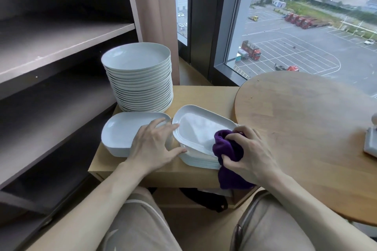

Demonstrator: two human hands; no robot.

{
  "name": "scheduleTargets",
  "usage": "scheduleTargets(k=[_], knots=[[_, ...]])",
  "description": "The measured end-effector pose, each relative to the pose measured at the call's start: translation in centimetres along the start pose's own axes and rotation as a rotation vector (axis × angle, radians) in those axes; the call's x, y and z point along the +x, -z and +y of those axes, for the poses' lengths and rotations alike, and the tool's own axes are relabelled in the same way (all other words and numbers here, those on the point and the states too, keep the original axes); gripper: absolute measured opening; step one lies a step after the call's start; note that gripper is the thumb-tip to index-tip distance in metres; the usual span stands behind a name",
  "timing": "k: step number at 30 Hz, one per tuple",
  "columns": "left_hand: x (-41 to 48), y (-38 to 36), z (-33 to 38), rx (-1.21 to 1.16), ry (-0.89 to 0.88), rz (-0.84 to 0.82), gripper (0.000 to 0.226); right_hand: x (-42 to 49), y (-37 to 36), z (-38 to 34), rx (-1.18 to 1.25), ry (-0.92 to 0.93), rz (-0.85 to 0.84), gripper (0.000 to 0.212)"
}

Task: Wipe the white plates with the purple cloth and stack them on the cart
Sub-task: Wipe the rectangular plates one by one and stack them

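- Right hand (251,153): fingers curled tight round the bunched purple cloth (228,149), pressing it onto the near right corner of the top plate (195,126). A loose tail of cloth hangs past the cart's front edge.
- Left hand (153,144): open and spread, fingertips on the plate's left rim, thumb by its near edge. I judge this is to brace the plate against the wiping push.
- The top plate is white, rounded-rectangular and empty. It sits tilted on a low stack of like plates (202,160), probably so the cloth reaches the whole well.
- Just left, under my left palm: a second, shorter pile of the same plates (120,130), top one empty.
- Behind: a tall stack of round white plates (140,85), upright, top one empty.
- All three piles stand on the wooden cart (204,96).
- I cannot tell which pile is wiped and which is waiting.
- Right: round table (306,128). Left: dark shelves (61,36).
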State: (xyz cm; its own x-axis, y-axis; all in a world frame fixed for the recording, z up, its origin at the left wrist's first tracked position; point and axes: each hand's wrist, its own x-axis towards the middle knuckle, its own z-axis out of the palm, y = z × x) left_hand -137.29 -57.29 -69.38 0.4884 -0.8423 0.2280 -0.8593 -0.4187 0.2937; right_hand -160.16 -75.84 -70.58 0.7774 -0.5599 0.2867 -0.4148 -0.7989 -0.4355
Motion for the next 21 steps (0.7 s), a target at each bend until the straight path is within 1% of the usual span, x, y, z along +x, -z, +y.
scheduleTargets(k=[3, 9, 13, 17, 21], knots=[[0.0, 1.2, -1.1, -0.032, 0.076, 0.066, 0.077, 0.1, 0.2, 0.3, -0.009, -0.017, -0.028, 0.050], [-0.7, 3.2, -2.4, -0.101, 0.176, 0.133, 0.073, 0.1, 0.2, 0.2, -0.034, -0.007, -0.064, 0.055], [-0.8, 4.6, -4.4, -0.157, 0.261, 0.145, 0.068, 0.2, 0.3, 0.3, -0.040, -0.020, -0.083, 0.057], [-1.1, 5.8, -6.7, -0.158, 0.371, 0.151, 0.064, 0.2, 0.3, 0.3, -0.044, -0.015, -0.109, 0.052], [-1.6, 6.6, -8.9, -0.156, 0.493, 0.079, 0.065, 0.2, 0.1, 0.5, -0.051, -0.014, -0.110, 0.052]])
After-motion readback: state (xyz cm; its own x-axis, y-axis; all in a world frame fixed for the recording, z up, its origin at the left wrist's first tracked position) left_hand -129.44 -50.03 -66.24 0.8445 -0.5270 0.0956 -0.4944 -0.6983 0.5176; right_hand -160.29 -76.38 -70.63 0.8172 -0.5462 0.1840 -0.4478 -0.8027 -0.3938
